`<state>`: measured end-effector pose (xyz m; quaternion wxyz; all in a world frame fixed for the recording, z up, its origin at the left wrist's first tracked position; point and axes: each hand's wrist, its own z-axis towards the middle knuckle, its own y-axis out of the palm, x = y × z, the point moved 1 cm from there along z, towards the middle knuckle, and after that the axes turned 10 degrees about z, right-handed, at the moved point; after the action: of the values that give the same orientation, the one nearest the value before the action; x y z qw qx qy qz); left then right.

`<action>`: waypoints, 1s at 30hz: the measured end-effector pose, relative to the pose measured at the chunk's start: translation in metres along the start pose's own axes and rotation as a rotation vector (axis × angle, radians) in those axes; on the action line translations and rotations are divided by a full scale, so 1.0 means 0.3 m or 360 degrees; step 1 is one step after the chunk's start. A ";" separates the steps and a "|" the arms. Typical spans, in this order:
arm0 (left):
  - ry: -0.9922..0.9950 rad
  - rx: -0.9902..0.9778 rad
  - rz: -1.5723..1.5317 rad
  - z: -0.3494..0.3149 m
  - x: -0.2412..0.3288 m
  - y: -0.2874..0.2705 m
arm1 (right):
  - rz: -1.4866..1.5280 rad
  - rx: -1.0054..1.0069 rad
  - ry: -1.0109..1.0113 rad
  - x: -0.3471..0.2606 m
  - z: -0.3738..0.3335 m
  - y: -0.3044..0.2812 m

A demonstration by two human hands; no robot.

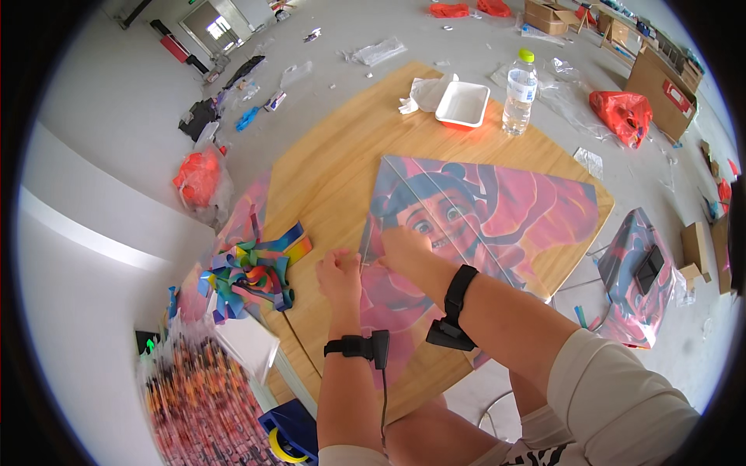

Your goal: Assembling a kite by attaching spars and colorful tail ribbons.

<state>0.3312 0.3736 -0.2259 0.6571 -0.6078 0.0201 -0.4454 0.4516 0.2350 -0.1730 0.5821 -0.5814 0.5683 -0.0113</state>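
Observation:
A pink and purple kite [536, 202] printed with a cartoon figure lies on the wooden table [326, 155], thin rods crossing it. At its left edge my left hand [339, 273] is closed, fingertips pinching the border. My right hand [404, 247] lies over the printed figure, its fingers curled shut on the kite's fabric close to the left fingertips. What exactly sits between the fingers of either hand is small and partly hidden. Both wrists wear black straps with small black devices.
Colourful ribbon tails [252, 276] are heaped at the table's left. Toward the back stand a white tray [464, 105] and a water bottle [519, 97]. A bundle of printed kites [206, 396] and a tape dispenser [289, 435] are at lower left. Boxes [660, 93] and plastic litter the floor.

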 end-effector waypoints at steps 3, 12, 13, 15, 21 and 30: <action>0.0029 -0.0007 -0.0126 0.016 -0.016 -0.008 | 0.0042 0.0072 -0.0022 0.001 -0.007 0.012; 0.0960 -0.0231 0.0382 -0.146 0.090 -0.071 | 0.0024 0.0170 -0.0268 0.027 -0.051 0.025; 0.0973 -0.0267 0.0394 -0.150 0.102 -0.077 | -0.0025 0.0024 -0.0384 0.047 -0.051 0.019; 0.0991 -0.0365 0.0357 -0.140 0.112 -0.094 | -0.0140 -0.0263 -0.0637 0.083 -0.050 -0.018; 0.0630 -0.0500 -0.0352 -0.149 -0.020 -0.183 | 0.0719 -0.0452 -0.0739 0.241 -0.433 -0.191; -0.0294 -0.0848 0.0558 -0.327 -0.160 -0.416 | 0.0744 -0.0350 -0.0425 0.528 -1.008 -0.236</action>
<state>0.1766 0.3431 -0.1743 0.5407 -0.7834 0.1806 -0.2475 0.3494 -0.0955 -0.1294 0.5720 -0.4907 0.6029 0.2616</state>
